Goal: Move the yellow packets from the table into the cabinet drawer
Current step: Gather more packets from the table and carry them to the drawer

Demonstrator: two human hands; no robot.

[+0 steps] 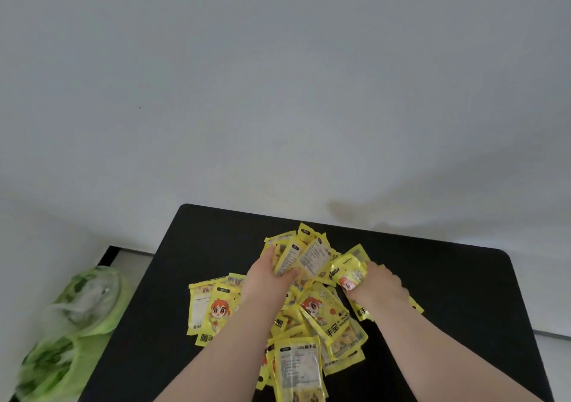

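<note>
from the head view, the yellow packets [321, 318] lie in a loose heap on the middle of the black table [448, 293], overlapping at all angles. they are flat glossy sachets: some show a cartoon figure with orange hair and bold black characters, others a white panel of fine print too small to read. the nearest packets are cut off by the bottom edge of the picture, and both forearms cover parts of the heap. the left hand [265, 278] is at the far side of the pile, its fingers curled round a fanned bunch of packets and mostly buried among them, so only the back of the hand and the thumb side show. the right hand [380, 287] grips a smaller clutch of packets at the right of the heap, fingers wrapped over them. a green plastic bag [80, 324], blurred, sits off the table's left edge.
</note>
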